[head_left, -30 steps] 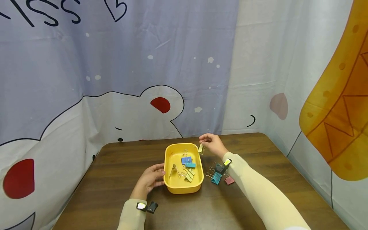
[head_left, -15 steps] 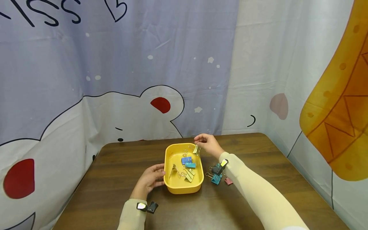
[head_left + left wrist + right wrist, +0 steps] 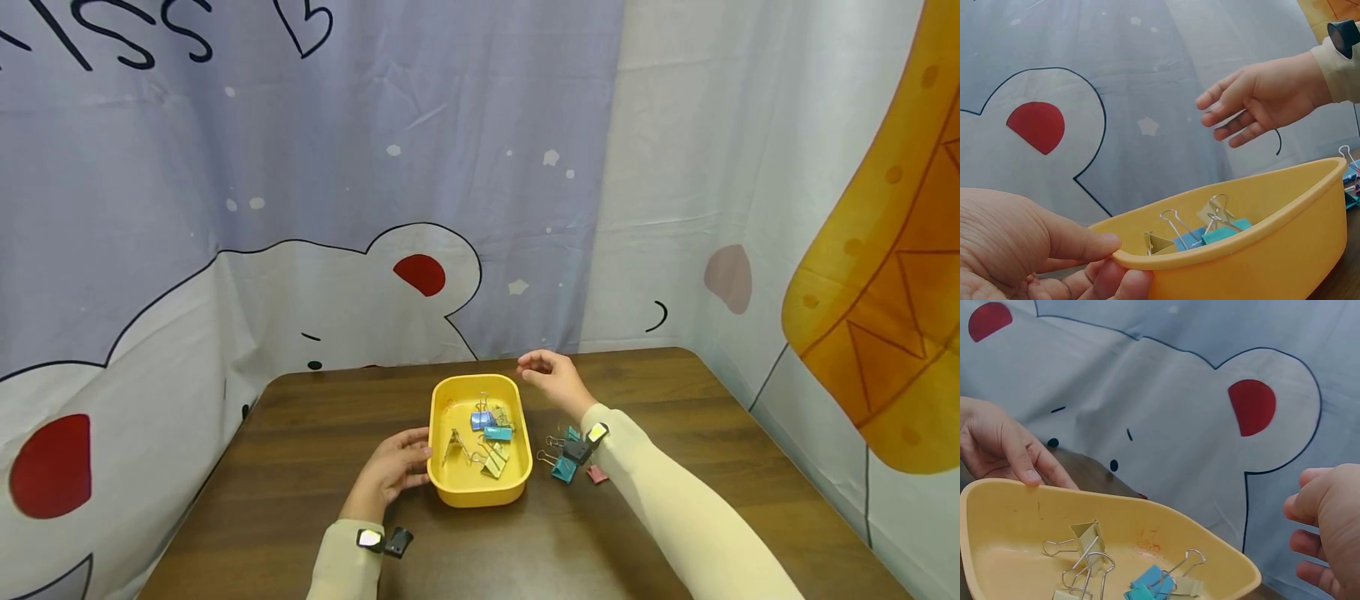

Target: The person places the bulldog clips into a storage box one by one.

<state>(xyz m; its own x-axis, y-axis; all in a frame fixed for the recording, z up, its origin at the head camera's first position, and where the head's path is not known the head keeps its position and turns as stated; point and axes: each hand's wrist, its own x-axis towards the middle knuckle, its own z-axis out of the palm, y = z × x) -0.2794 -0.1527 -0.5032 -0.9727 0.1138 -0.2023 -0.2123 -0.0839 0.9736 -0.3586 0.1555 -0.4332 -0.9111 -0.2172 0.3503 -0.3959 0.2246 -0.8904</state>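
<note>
A yellow plastic bin (image 3: pixel 480 497) stands on the table with several binder clips inside. My left hand (image 3: pixel 393 462) holds its left side, thumb on the rim and fingers against the outer wall below. Inside lie a blue binder clip (image 3: pixel 482 421), a teal binder clip (image 3: pixel 498 434) and yellow ones, including a yellow binder clip (image 3: pixel 492 463) near the front. Another yellow binder clip (image 3: pixel 1209 212) rests behind the teal one. Beyond the bin's far right corner, my right hand (image 3: pixel 553 382) hovers with loosely bent fingers, holding nothing.
Right of the bin, a teal binder clip (image 3: pixel 564 469) and a pink binder clip (image 3: pixel 597 474) lie on the brown wooden table (image 3: pixel 315 450), partly under the right wrist camera (image 3: pixel 577 451). A printed curtain (image 3: pixel 450 167) hangs behind the table's far edge.
My right hand moved left over the bin with a yellow binder clip, let it go inside beside the blue one, and drew back right. My left hand has stayed on the bin.
</note>
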